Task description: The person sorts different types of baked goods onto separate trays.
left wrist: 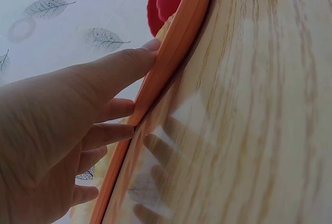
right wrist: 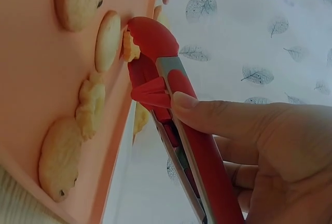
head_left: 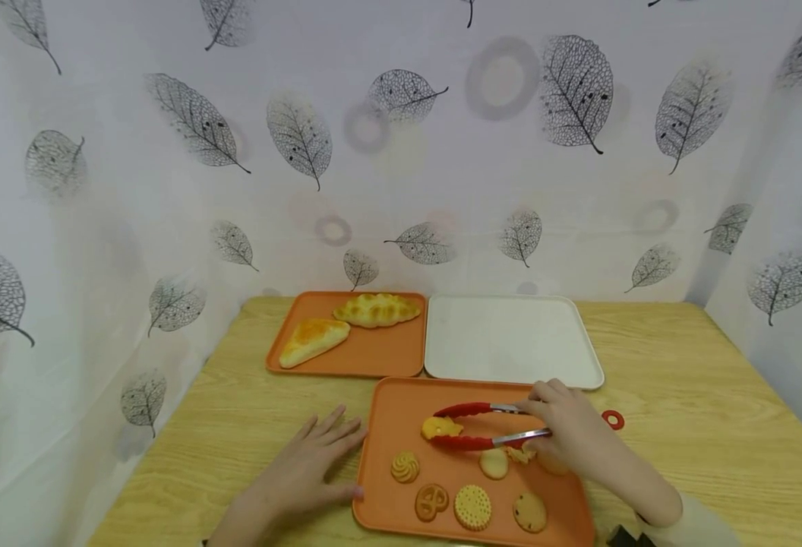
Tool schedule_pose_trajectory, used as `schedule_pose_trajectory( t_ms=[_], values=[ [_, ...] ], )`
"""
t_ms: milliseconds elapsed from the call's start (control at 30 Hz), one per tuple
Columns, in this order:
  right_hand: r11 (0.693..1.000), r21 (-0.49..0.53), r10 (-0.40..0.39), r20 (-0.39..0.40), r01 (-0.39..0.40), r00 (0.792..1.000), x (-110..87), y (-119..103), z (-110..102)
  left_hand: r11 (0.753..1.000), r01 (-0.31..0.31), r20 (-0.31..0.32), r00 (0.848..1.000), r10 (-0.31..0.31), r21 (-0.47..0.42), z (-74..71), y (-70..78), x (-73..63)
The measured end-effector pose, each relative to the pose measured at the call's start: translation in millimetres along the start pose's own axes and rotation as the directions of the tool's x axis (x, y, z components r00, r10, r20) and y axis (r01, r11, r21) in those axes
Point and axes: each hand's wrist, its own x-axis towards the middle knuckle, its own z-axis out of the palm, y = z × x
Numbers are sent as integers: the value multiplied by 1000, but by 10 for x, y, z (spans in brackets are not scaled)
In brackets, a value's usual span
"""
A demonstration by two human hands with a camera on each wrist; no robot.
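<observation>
On the left of the wooden table point(head_left: 237, 425), my left hand point(head_left: 301, 472) is spread wide, its thumb touching the left rim of the front orange tray point(head_left: 401, 403); behind, the rear orange tray point(head_left: 382, 354) bears a triangular bread point(head_left: 314, 342) and a ridged loaf point(head_left: 377, 311). Next, on the front tray: a spiral biscuit point(head_left: 405, 467), a pretzel-shaped biscuit point(head_left: 431, 502), and a yellow biscuit point(head_left: 437, 428) between the red tips of the tongs point(head_left: 472, 443); whether both tips touch it I cannot tell. Then follow a dotted round biscuit point(head_left: 472, 507), the white tray point(head_left: 510, 342) behind, and a speckled biscuit point(head_left: 529, 512); rightmost, my right hand point(head_left: 572, 429) grips the tongs
</observation>
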Motion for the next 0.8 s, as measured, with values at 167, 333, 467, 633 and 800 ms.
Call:
schedule_pose_trajectory(
  t_ms=[167, 333, 467, 633, 800],
  values=[
    [999, 25, 36, 12, -37, 999, 30, 70, -30, 1000, -8, -5, 1000, 8, -2, -2, -2, 10],
    [997, 40, 72, 17, -73, 997, 65, 150, -82, 1000, -14, -14, 1000, 14, 8, 6, -5, 6],
    [999, 18, 51, -48, -51, 998, 93, 245, -139, 1000, -15, -17, 1000, 15, 10, 8, -7, 1],
    [1000, -7, 29, -143, -30, 989, 121, 387, -231, 1000, -19, -20, 1000, 19, 17, 12, -12, 5],
    [997, 2, 78, -177, -79, 981, 141, 517, -348, 999, -19, -24, 1000, 19, 33, 18, -8, 1]
  ],
)
